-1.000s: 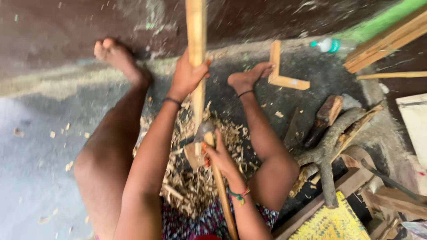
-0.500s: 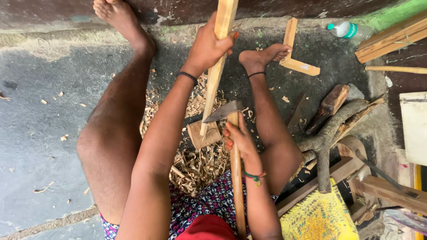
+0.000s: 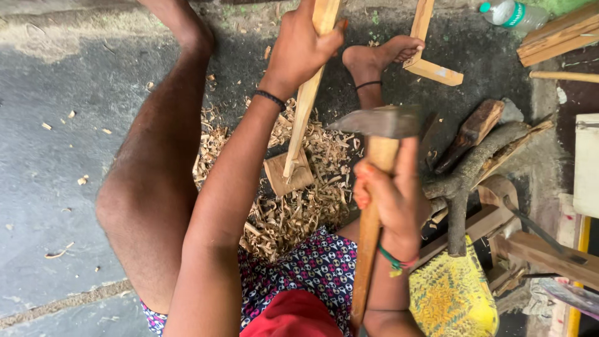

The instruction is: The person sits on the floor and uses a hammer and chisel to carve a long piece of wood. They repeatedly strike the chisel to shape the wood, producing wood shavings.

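Head view: nearest, the right hand (image 3: 390,200) is clamped on the wooden haft of an adze (image 3: 374,122), its iron head likely heavy. Beyond it, the left hand (image 3: 299,47) grips a pale, stiff wood strip (image 3: 304,106) high up, its foot propped on a small block (image 3: 288,175) amid shavings (image 3: 293,212) left of the adze.

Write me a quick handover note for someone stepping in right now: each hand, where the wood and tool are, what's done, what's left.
Left hand: gripping the wooden stick, tilted, its lower end on the small wood block.
Right hand: gripping the adze by its handle, head raised above the block.
Done: a heap of wood shavings lies around the block.
Left: how much more trimming the stick's lower end needs cannot be judged from here.
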